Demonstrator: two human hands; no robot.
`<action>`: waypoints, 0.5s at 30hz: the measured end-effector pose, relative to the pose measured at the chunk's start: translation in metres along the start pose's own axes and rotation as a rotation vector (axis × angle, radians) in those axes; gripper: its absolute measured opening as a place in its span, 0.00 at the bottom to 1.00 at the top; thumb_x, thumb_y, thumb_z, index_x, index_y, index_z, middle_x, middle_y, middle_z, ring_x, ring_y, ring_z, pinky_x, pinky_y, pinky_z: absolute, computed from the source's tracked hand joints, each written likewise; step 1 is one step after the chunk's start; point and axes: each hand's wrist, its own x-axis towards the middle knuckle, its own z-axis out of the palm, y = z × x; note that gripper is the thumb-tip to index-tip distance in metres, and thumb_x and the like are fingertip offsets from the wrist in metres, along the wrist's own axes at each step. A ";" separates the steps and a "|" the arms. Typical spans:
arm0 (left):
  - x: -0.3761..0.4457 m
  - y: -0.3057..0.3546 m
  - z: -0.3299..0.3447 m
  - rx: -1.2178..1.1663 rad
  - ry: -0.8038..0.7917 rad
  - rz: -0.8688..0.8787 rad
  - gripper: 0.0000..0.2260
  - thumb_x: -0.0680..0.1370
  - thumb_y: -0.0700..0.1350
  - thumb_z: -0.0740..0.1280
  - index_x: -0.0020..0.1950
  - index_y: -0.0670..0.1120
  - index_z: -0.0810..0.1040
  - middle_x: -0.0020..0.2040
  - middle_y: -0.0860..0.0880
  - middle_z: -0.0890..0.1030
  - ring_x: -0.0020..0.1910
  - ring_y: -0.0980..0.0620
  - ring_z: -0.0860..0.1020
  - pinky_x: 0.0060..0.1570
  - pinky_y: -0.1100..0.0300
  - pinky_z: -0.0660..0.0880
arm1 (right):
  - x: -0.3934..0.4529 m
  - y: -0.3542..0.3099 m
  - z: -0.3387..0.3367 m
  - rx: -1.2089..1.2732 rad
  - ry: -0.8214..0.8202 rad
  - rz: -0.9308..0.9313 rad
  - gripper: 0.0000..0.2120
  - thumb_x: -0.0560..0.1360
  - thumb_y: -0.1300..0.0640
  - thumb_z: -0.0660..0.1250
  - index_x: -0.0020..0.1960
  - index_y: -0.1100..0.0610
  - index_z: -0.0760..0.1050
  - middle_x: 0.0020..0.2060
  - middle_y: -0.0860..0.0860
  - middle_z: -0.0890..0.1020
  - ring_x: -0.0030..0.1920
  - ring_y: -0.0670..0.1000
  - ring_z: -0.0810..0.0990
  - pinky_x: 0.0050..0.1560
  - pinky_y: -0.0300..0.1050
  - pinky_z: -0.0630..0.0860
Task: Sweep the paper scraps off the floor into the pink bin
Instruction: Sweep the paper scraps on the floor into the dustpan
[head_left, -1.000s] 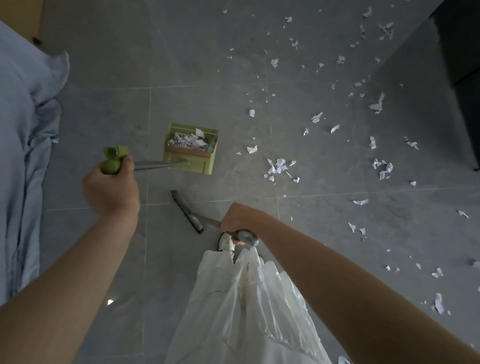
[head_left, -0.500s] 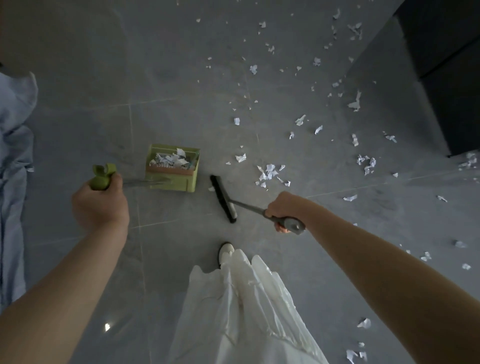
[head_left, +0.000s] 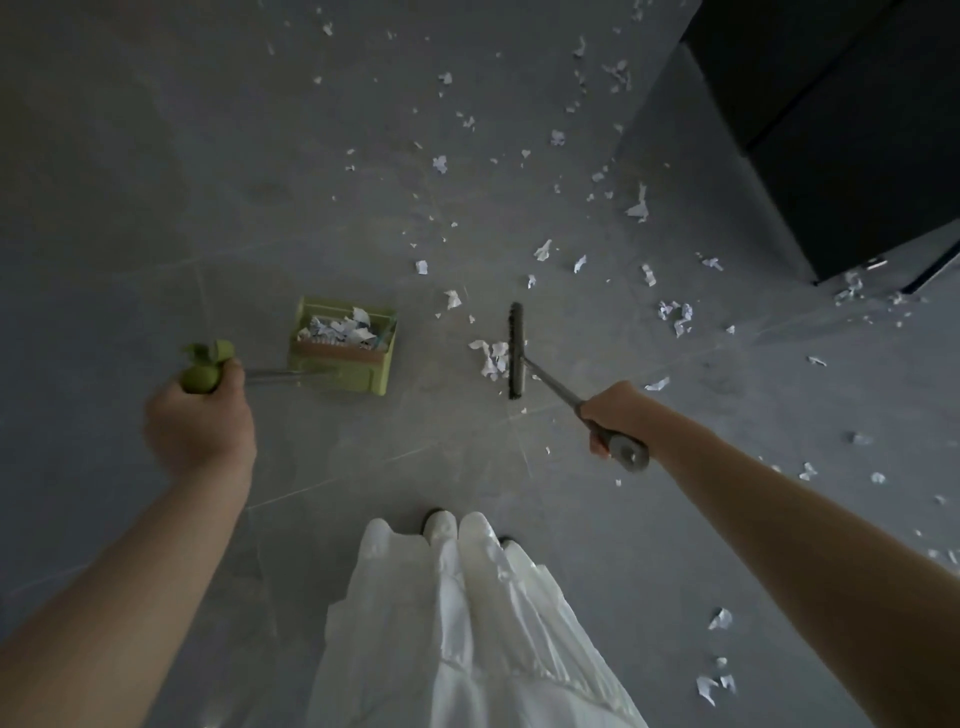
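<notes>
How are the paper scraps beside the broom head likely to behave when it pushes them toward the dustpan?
The paper scraps look small, torn and crumpled, so they are probably very light and should slide easily over the smooth tiled floor. Being loose pieces, some may scatter or slip past the ends of the broom head. The right hand would likely feel almost no resistance.

Both bare forearms reach forward and down from the bottom corners, spread wide apart. Left hand (head_left: 200, 415) is fisted, knuckles up, fingers wrapped round a green handle (head_left: 200, 376) with the thumb side toward the top. Right hand (head_left: 615, 415) sits farther out, fingers curled round a grey handle (head_left: 621, 449), its end poking out behind the palm. White-trousered legs stand between the arms, shoe tips peeking out at the hems.
</notes>
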 end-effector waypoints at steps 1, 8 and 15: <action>-0.001 0.003 0.003 -0.003 -0.015 0.009 0.21 0.75 0.55 0.69 0.51 0.36 0.81 0.49 0.32 0.81 0.49 0.33 0.79 0.43 0.48 0.70 | -0.003 0.004 -0.006 0.050 0.008 0.019 0.11 0.78 0.63 0.58 0.36 0.62 0.69 0.14 0.52 0.73 0.14 0.48 0.72 0.19 0.34 0.67; -0.011 0.017 0.015 -0.021 -0.076 0.029 0.20 0.75 0.54 0.70 0.50 0.37 0.81 0.48 0.32 0.81 0.49 0.33 0.79 0.40 0.52 0.66 | 0.002 0.036 -0.022 0.314 0.072 0.118 0.11 0.78 0.70 0.54 0.38 0.63 0.65 0.32 0.58 0.70 0.25 0.54 0.71 0.17 0.35 0.68; -0.013 0.022 0.025 -0.013 -0.111 0.060 0.19 0.74 0.54 0.70 0.48 0.37 0.81 0.47 0.34 0.81 0.47 0.34 0.79 0.40 0.51 0.67 | 0.007 0.069 -0.009 0.479 0.053 0.299 0.08 0.80 0.68 0.51 0.43 0.62 0.65 0.36 0.56 0.70 0.23 0.52 0.72 0.15 0.36 0.69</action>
